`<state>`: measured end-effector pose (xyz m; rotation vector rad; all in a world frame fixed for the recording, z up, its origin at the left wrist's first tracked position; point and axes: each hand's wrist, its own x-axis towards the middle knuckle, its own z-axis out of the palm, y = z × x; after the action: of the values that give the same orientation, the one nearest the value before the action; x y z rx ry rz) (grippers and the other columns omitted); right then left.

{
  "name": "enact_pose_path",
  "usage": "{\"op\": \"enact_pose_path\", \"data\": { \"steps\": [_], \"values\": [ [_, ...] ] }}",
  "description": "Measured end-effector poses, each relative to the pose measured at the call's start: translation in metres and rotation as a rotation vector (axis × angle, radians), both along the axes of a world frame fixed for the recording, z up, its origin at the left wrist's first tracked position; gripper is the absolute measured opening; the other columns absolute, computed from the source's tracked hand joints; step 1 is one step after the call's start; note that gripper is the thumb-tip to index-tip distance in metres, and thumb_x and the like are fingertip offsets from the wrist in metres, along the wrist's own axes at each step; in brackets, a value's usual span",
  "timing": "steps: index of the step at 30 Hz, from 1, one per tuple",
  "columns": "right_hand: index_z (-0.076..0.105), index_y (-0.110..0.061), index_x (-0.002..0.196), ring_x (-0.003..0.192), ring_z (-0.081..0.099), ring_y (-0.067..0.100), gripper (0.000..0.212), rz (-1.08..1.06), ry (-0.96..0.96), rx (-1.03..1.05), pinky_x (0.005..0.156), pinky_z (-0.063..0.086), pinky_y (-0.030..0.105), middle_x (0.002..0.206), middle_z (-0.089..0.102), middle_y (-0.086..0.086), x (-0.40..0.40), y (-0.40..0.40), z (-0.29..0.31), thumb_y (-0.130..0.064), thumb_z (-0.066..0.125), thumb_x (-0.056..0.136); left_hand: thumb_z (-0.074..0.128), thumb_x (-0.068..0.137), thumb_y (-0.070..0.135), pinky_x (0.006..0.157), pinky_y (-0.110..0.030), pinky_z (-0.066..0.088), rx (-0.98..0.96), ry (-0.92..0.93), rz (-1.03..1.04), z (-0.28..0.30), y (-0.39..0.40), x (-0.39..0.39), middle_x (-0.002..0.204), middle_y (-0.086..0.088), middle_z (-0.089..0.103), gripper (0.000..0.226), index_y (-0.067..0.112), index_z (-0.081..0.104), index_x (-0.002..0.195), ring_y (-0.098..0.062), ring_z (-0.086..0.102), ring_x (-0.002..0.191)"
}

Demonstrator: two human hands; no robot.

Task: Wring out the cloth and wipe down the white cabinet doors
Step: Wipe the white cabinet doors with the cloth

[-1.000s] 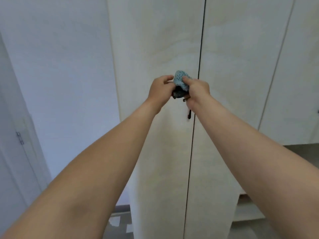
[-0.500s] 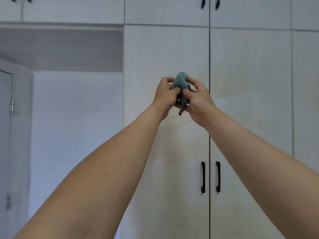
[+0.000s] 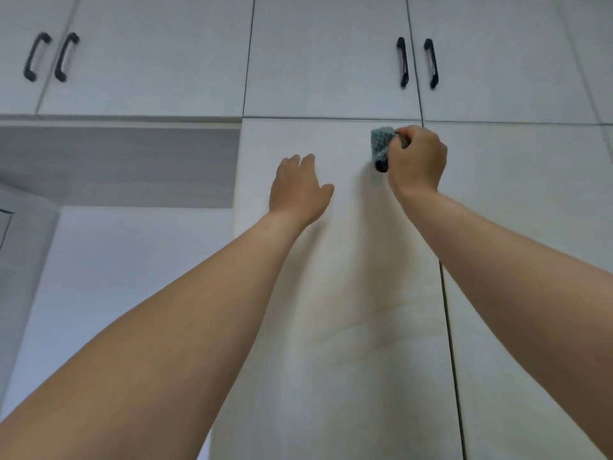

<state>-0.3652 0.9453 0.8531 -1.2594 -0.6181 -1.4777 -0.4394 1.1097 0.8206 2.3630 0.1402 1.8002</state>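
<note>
Cloth [image 3: 381, 142]: a blue-grey knitted wad with a darker end at the bottom is seen bunched up high on the tall cabinet door [image 3: 331, 293], close under that door's top edge and just left of the seam to the neighbouring door. Whether it is pressed flat on the panel cannot be told.
Hidden part of cloth: the right side is covered by the fingers closed around it; its full size and shape cannot be made out.
Right hand [image 3: 416, 159]: clenched around the cloth, knuckles turned to the camera, the wad sticking out to the left of the fist.
Left hand [image 3: 298, 189]: released and empty, fingers spread loosely, raised before the same door, lower than the cloth and well apart from it to the left. Contact with the panel cannot be told; the fingertips are blurred.
Forearms: both are cut off by the lower frame edge.
Upper doors [image 3: 331, 54]: a row is seen above, with paired black handles [image 3: 416, 63] above the cloth and another pair [image 3: 49, 56] at far left.
Recess [image 3: 116, 164]: a grey shadowed niche lies left of the tall door.
</note>
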Motion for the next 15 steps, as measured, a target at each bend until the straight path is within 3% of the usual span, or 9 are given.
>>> {"op": "enact_pose_path", "data": {
  "steps": [3,7,9,12,15],
  "values": [
    [0.065,-0.013,0.109,0.101,0.057,0.031,0.031,-0.206,-0.061,-0.003,0.074,0.038,0.029,0.113,0.063,0.009,0.032,-0.017,0.034,-0.008,0.042,0.089,0.058,0.092,0.049,0.125,-0.042,0.009,0.04,0.015,0.217,0.009,0.032,-0.002,0.166,-0.014,0.009,0.085,0.013,0.018,0.158,-0.03,0.0,0.154],
    [0.046,-0.009,0.136,0.106,0.046,0.042,0.046,-0.562,0.086,-0.391,0.074,0.038,0.038,0.124,0.055,0.019,0.075,-0.008,0.041,-0.003,0.041,0.091,0.06,0.085,0.06,0.125,-0.042,0.008,0.047,0.05,0.266,0.003,0.067,-0.005,0.167,-0.012,0.003,0.1,0.011,0.013,0.159,-0.029,-0.003,0.154],
    [0.046,-0.008,0.135,0.113,0.043,0.043,0.046,-0.645,0.067,-0.377,0.084,0.042,0.041,0.126,0.055,0.02,0.083,-0.007,0.04,-0.005,0.044,0.09,0.06,0.085,0.063,0.124,-0.041,0.007,0.084,0.032,0.249,-0.001,0.075,-0.006,0.168,-0.009,0.002,0.102,0.01,0.013,0.159,-0.028,-0.003,0.155],
    [0.046,-0.005,0.138,0.139,0.027,0.041,0.046,-0.625,0.06,-0.308,0.108,0.031,0.048,0.144,0.043,0.02,0.092,-0.004,0.049,-0.009,0.048,0.092,0.061,0.084,0.064,0.125,-0.039,0.006,0.109,0.003,0.209,-0.004,0.078,-0.007,0.168,-0.008,0.002,0.103,0.011,0.013,0.159,-0.026,-0.004,0.155],
    [0.049,0.006,0.132,0.133,0.037,0.039,0.04,-0.514,0.03,-0.28,0.105,0.039,0.043,0.144,0.041,0.021,0.083,0.023,0.059,-0.006,0.044,0.094,0.063,0.082,0.067,0.125,-0.037,0.005,0.12,-0.013,0.188,-0.003,0.086,-0.009,0.168,-0.01,0.0,0.106,0.014,0.013,0.16,-0.025,-0.005,0.155]
  ]
}}
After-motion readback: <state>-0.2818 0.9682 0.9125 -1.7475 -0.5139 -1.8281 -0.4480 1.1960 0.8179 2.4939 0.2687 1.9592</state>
